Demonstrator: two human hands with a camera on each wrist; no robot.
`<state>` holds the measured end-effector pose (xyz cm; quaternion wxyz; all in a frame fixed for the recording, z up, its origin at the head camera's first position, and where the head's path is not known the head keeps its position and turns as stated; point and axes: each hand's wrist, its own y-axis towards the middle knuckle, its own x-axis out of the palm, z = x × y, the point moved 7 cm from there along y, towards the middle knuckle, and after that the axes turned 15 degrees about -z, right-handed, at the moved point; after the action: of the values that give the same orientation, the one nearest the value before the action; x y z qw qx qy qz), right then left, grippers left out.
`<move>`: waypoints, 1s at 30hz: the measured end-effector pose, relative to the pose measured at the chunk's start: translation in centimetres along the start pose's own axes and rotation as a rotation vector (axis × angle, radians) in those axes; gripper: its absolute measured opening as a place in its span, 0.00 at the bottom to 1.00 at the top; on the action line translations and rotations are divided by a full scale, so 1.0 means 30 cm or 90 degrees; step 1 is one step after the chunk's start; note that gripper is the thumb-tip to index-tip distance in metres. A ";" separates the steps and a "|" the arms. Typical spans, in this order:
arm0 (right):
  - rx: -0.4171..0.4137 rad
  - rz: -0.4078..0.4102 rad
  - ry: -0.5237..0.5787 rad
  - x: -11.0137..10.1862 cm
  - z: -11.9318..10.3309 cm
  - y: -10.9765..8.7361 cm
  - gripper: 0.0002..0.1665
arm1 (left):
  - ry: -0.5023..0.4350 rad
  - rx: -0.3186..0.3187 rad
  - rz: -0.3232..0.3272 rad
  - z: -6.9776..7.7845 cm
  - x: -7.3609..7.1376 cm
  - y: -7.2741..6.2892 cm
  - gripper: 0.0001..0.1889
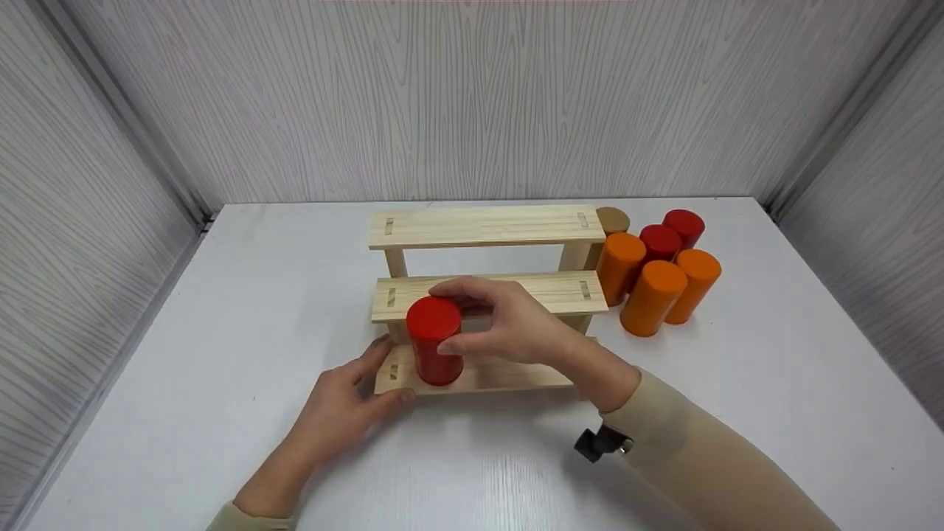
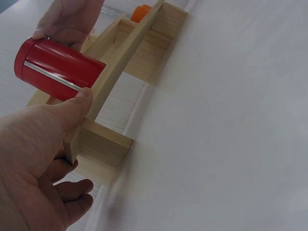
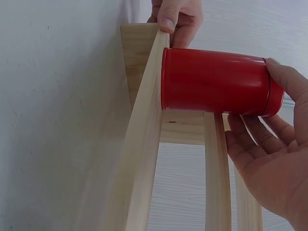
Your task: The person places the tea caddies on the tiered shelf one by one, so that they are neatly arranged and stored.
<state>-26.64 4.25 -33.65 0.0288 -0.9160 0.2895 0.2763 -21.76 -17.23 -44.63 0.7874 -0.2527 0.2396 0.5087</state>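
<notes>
A red lidded canister (image 1: 436, 354) stands upright at the left part of the lowest step of a three-step wooden rack (image 1: 501, 375). My right hand (image 1: 520, 324) holds it near the lid, thumb on the front side and fingers round the back. In the right wrist view, the base of the canister (image 3: 211, 82) meets the step's board. My left hand (image 1: 332, 409) grips the left end of that lowest step, and in the left wrist view the thumb (image 2: 79, 103) presses the board's front edge beside the canister while the other fingers curl below.
Right of the rack stands a cluster of canisters: several orange ones (image 1: 653, 299), two red ones (image 1: 684, 227) and a tan-topped one (image 1: 612, 220) partly behind the rack. A small black device (image 1: 601, 444) sits at my right wrist. Pale wood-grain panels (image 1: 487, 103) enclose the white table (image 1: 243, 310).
</notes>
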 end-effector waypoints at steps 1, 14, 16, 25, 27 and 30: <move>0.001 0.000 0.000 0.000 0.001 0.000 0.37 | 0.001 0.000 0.000 0.000 0.000 0.000 0.47; 0.006 0.012 -0.012 -0.047 -0.029 -0.042 0.41 | -0.006 -0.006 -0.006 -0.003 0.002 0.001 0.48; 0.004 0.017 -0.016 -0.063 -0.038 -0.058 0.40 | -0.009 -0.009 -0.007 -0.003 0.003 0.002 0.48; -0.007 0.062 -0.031 -0.159 -0.068 -0.158 0.39 | -0.022 0.019 0.009 0.002 0.000 -0.006 0.47; -0.006 0.080 -0.031 -0.190 -0.075 -0.187 0.39 | -0.022 0.022 0.010 0.002 -0.001 -0.006 0.48; -0.009 0.108 -0.018 -0.237 -0.086 -0.234 0.38 | -0.024 0.018 0.006 0.001 -0.001 -0.005 0.48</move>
<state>-26.37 13.19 -28.50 0.0030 -0.8842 0.3641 0.2924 -21.63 -17.28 -44.56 0.7929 -0.2303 0.2332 0.5137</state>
